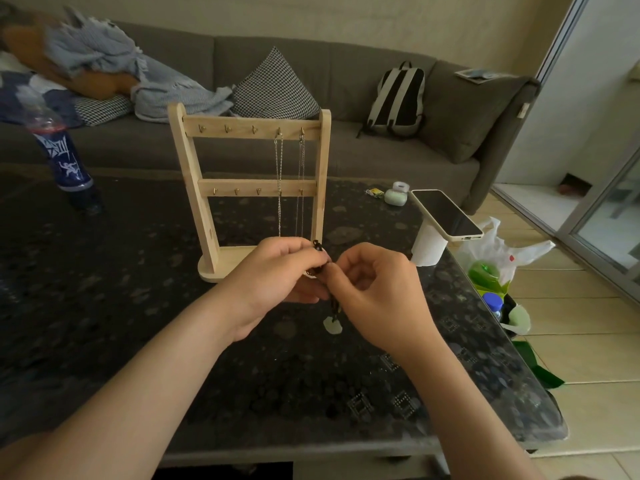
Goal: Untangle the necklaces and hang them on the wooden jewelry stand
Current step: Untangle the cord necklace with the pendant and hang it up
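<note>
Left hand (277, 271) and right hand (377, 292) pinch a dark corded necklace (318, 246), its pale green pendant (333, 325) dangling.

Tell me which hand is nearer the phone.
Right. The right hand is below and left of the phone, toward the camera; the left hand lies farther left, in front of the wooden stand. Both pinch the dark necklace.

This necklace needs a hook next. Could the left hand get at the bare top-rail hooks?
Probably yes: nothing stands between the left hand and those three hooks, though it is pinching the dark cord necklace.
</note>
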